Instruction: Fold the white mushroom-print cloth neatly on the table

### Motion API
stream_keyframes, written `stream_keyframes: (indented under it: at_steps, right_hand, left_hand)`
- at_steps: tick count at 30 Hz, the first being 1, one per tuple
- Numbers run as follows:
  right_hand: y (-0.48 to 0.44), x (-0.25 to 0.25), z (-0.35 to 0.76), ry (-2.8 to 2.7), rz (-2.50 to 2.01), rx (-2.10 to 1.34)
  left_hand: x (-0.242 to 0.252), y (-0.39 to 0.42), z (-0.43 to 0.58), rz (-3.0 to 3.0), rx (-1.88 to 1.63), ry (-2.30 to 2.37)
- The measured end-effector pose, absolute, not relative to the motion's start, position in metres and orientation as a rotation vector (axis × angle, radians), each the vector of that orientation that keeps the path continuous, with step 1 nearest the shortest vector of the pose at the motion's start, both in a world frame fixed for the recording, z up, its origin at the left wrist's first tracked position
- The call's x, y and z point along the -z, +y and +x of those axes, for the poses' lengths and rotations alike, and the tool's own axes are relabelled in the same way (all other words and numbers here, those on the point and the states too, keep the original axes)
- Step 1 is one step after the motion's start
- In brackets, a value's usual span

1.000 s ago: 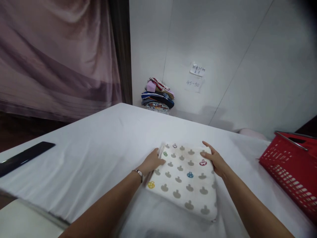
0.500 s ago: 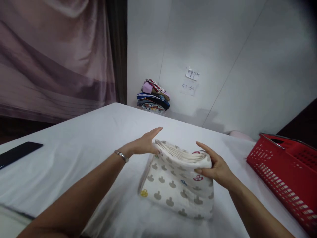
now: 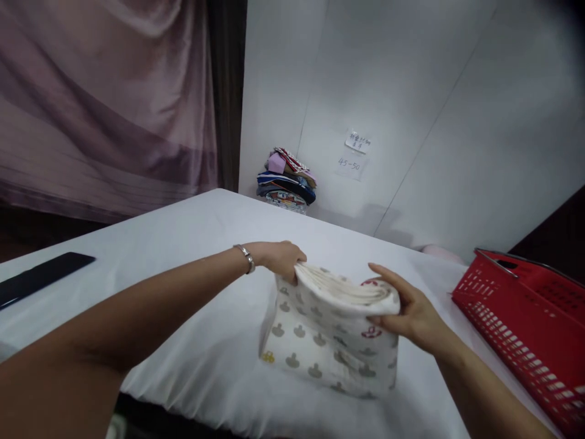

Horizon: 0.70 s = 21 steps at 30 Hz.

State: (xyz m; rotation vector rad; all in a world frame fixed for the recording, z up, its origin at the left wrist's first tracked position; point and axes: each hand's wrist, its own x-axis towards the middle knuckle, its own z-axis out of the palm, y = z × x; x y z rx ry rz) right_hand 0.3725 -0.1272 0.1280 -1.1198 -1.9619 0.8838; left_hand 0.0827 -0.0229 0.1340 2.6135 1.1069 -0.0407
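A folded white cloth [image 3: 329,341] with grey, red and yellow prints lies on the white-covered table, its layered far edge raised. My left hand [image 3: 282,257], with a silver bracelet at the wrist, is closed on the cloth's far left corner. At the far right corner, my right hand [image 3: 406,308] grips the folded layers between thumb and fingers. The undersides of the layers are hidden.
A red basket [image 3: 525,317] with a metal handle stands at the right. Folded clothes [image 3: 287,180] are stacked by the wall. A dark flat object [image 3: 43,277] lies on the table [image 3: 183,225] at left. Paper notes [image 3: 351,163] hang on the wall.
My left hand has gone from spread fingers beside the cloth to closed on its corner. The raised edge has shifted slightly right, along with my right hand. The view has moved a little.
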Motion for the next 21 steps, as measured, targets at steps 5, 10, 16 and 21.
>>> stream_keyframes:
  at_steps: [5, 10, 16, 21]
  right_hand:
    - [-0.09, -0.164, 0.386, -2.012, -1.072, -0.559]
    - [-0.065, -0.189, 0.385, -2.136, -0.979, 0.085]
    - [-0.066, -0.077, 0.389, -2.294, -1.065, 0.414]
    - [-0.092, 0.024, 0.393, -2.494, -1.067, 0.199]
  left_hand:
    - [-0.188, -0.015, 0.073, 2.806, -0.166, 1.277]
    - [-0.22, -0.02, 0.074, 3.115, -0.715, 1.485]
    - [-0.093, -0.059, 0.088, 3.01, -0.746, 1.467]
    - [0.008, -0.091, 0.095, 2.948, -0.44, 1.45]
